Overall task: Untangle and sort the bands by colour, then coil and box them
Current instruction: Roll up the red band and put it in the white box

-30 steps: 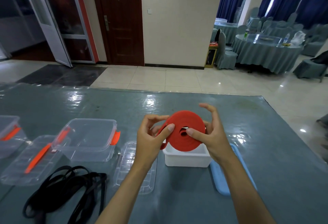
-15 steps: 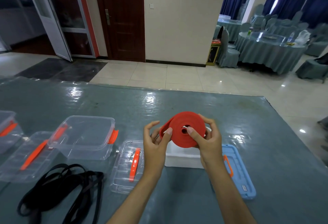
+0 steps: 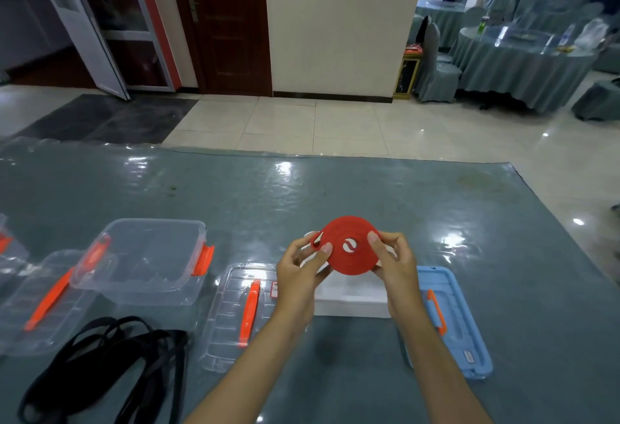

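A red band wound into a flat coil (image 3: 349, 256) is held upright just above an open white box (image 3: 352, 301). My left hand (image 3: 302, 267) pinches the coil's left edge with thumb and fingers. My right hand (image 3: 394, 261) grips its right edge, thumb on the face near the centre hole. A tangle of black bands (image 3: 100, 366) lies loose on the table at the lower left. The white box's far rim is hidden behind the coil and my hands.
A blue lid (image 3: 453, 319) with an orange handle lies right of the white box. A clear lid (image 3: 235, 316) lies to its left. Further left stand a clear box (image 3: 144, 259) with orange clips and another clear lid (image 3: 40, 303). The table (image 3: 302, 188) has a grey glossy cover.
Both hands have lowered the red coil closer to the white box, and the fingers have closed in around its edges. The view has tilted down, so the lids show more fully.
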Tool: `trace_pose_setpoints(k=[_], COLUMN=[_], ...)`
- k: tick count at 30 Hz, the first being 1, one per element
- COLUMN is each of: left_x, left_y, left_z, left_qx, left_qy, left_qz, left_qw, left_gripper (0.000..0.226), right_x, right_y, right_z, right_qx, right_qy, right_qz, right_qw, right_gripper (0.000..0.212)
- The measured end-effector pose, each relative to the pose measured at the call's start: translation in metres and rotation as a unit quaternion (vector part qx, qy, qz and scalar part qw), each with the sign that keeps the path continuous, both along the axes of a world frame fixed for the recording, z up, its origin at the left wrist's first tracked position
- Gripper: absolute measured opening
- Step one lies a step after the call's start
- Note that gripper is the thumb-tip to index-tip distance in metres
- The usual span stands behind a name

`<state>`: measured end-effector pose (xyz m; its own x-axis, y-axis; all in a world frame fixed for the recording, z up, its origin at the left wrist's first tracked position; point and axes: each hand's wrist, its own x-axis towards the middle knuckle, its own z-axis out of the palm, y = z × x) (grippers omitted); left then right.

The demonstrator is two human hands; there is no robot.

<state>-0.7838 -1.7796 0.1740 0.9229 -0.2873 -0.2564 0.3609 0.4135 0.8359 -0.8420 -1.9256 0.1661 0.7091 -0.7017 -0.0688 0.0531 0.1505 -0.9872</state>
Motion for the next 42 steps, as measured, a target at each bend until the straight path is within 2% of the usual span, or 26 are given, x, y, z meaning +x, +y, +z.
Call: trace_pose_setpoints(k=[2,6,10,12,14,17,20,25,27,32,34,36,39,42], left_x=[0.018,0.044,0.063,0.071,0.078,0.087,0.096,0.117,0.121,0.126,0.126,0.125,0.123,0.119], left_y=[-0.012,-0.044,-0.072,-0.084,-0.095,-0.11,-0.12,-0.128,-0.131,-0.126,-0.126,-0.127,-0.124,-0.11], left_z=[-0.009,-0.043,-0.087,-0.109,-0.13,-0.157,-0.179,-0.204,-0.209,-0.222,-0.224,-0.221,-0.207,-0.185], left_qx=[0.031,0.079,0.131,0.16,0.188,0.232,0.249,0.281,0.299,0.366,0.396,0.437,0.503,0.574], left_qy=[0.014,0.068,0.115,0.128,0.142,0.17,0.195,0.22,0.21,0.152,0.124,0.093,0.029,-0.113], left_qz=[-0.019,-0.034,-0.046,-0.056,-0.077,-0.093,-0.08,-0.081,-0.085,-0.111,-0.112,-0.12,-0.182,-0.261], left_qw=[0.999,0.994,0.984,0.977,0.969,0.953,0.945,0.931,0.927,0.911,0.903,0.886,0.844,0.768], left_gripper=[0.035,0.032,0.031,0.034,0.036,0.032,0.028,0.027,0.029,0.031,0.028,0.028,0.034,0.031], right_x=[0.007,0.024,0.04,0.046,0.052,0.061,0.07,0.08,0.084,0.088,0.088,0.086,0.075,0.056], right_y=[-0.017,-0.045,-0.072,-0.08,-0.085,-0.092,-0.097,-0.101,-0.1,-0.099,-0.098,-0.097,-0.09,-0.083], right_z=[-0.015,-0.046,-0.077,-0.089,-0.1,-0.114,-0.124,-0.144,-0.152,-0.161,-0.162,-0.159,-0.142,-0.118], right_qx=[0.002,-0.032,-0.114,-0.12,-0.117,-0.133,-0.125,0.017,0.025,0.029,-0.002,-0.072,-0.221,-0.339], right_qy=[0.035,0.142,0.296,0.35,0.393,0.439,0.463,0.499,0.498,0.487,0.49,0.493,0.478,0.427], right_qz=[-0.007,0.014,0.064,0.096,0.13,0.184,0.202,0.213,0.212,0.208,0.219,0.232,0.221,0.19], right_qw=[0.999,0.989,0.946,0.924,0.903,0.869,0.854,0.84,0.84,0.847,0.844,0.835,0.821,0.817], right_gripper=[0.012,0.014,0.009,0.008,0.004,0.008,0.007,0.049,0.056,0.057,0.051,0.045,0.044,0.041])
